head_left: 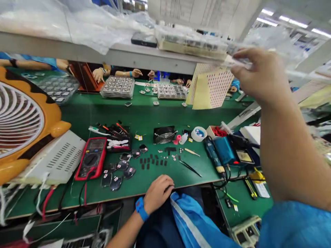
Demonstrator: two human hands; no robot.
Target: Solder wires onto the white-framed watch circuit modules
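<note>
Head view: right hand [258, 77] pinches a clear tray [278, 39] edgewise, keeping it level. Left hand [158, 193], half-curled and empty, braces on the bench [144, 117].

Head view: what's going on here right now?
A person is at a green bench. Their right hand is up at the shelf, pinching a clear plastic tray. Their left hand rests on the bench edge, near small black parts and tweezers. Other people's hands show across the bench.
</note>
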